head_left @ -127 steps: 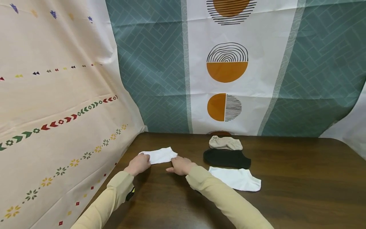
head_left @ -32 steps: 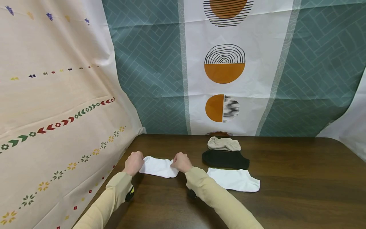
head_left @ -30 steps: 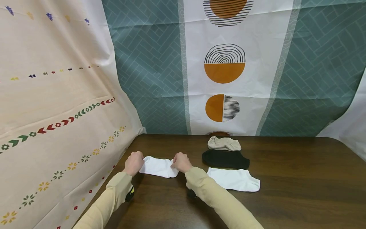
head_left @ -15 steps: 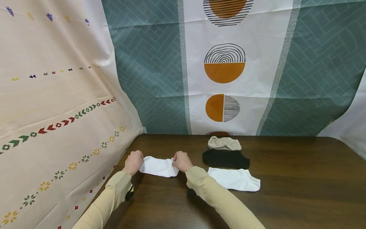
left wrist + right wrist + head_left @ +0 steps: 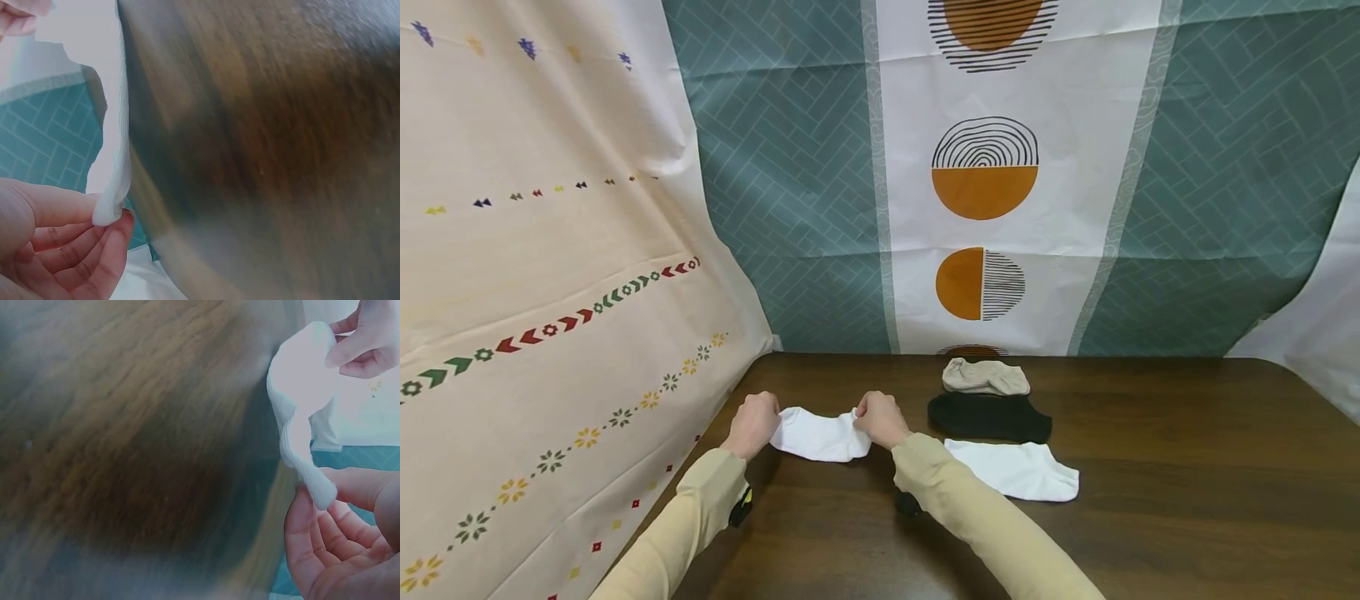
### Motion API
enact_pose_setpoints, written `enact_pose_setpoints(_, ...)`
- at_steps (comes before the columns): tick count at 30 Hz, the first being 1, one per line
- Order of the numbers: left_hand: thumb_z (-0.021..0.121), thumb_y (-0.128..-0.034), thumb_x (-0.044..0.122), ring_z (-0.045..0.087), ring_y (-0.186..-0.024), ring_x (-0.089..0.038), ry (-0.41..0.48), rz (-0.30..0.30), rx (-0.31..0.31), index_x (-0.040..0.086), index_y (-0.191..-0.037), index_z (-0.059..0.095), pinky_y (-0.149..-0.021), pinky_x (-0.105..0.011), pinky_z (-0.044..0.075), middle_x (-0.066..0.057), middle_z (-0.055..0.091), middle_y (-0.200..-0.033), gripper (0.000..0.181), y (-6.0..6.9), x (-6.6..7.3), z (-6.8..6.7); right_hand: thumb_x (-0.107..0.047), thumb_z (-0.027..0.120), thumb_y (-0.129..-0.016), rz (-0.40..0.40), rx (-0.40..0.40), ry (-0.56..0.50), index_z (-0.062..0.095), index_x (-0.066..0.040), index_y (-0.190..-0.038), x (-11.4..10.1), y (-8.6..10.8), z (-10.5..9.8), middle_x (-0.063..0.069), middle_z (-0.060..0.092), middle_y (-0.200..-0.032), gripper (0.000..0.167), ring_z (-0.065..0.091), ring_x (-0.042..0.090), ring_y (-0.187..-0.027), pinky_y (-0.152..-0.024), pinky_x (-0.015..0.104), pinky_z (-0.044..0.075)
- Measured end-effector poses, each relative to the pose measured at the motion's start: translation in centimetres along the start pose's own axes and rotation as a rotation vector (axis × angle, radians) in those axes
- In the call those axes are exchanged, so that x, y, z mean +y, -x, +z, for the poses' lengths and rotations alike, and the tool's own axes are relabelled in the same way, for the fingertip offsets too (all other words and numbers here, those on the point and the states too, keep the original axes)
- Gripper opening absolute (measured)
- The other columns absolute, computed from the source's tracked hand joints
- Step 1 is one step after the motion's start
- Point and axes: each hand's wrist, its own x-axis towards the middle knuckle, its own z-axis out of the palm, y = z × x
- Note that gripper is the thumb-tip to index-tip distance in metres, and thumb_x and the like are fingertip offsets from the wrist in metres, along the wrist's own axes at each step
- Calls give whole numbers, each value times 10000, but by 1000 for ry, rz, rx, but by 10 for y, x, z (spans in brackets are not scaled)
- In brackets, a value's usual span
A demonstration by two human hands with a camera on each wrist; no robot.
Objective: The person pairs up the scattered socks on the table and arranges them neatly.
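A white ankle sock (image 5: 822,437) is stretched between both hands at the left part of the table, its middle sagging a little. My left hand (image 5: 754,425) pinches the sock's left end between thumb and fingertips, as the left wrist view shows close up on the sock (image 5: 114,137). At the other end my right hand (image 5: 882,418) pinches the fabric; in the right wrist view the sock (image 5: 306,381) hangs in a twisted strip from thumb and forefinger. Right of the hands, a second white sock (image 5: 1018,469) lies flat, partly behind the right sleeve.
Behind that sock lie a black sock (image 5: 990,417) and, farther back, a beige sock (image 5: 986,377), in a column. The dark wooden table (image 5: 1187,450) ends at a patterned green and white cloth (image 5: 790,208). A cream cloth (image 5: 550,250) hangs along the left edge.
Some seconds ago the sock lay flat farther back with both hands at its ends. It is now nearer, pinched at both ends. In the last half second it has risen slightly and sags more.
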Motion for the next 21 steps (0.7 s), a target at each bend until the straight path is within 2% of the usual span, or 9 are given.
enact_pose_setpoints(11, 536, -726, -40, 537, -569, -265, 5, 40, 12, 36, -635, 583, -489, -415, 432, -99, 584, -685, 128, -2, 5, 0, 2, 679, -745, -1, -7, 16, 568, -29, -688, 1, 0, -8, 19, 520, -682, 128, 494, 152, -629, -543, 251, 433)
enact_pose_setpoints(21, 543, -736, -41, 533, -570, -263, 2, 39, 9, 31, -646, 582, -496, -411, 431, -96, 584, -691, 121, -3, 8, 0, 2, 685, -746, 1, -13, 11, 576, -27, -691, 1, -3, -11, 24, 526, -689, 125, 503, 157, -638, -549, 250, 437)
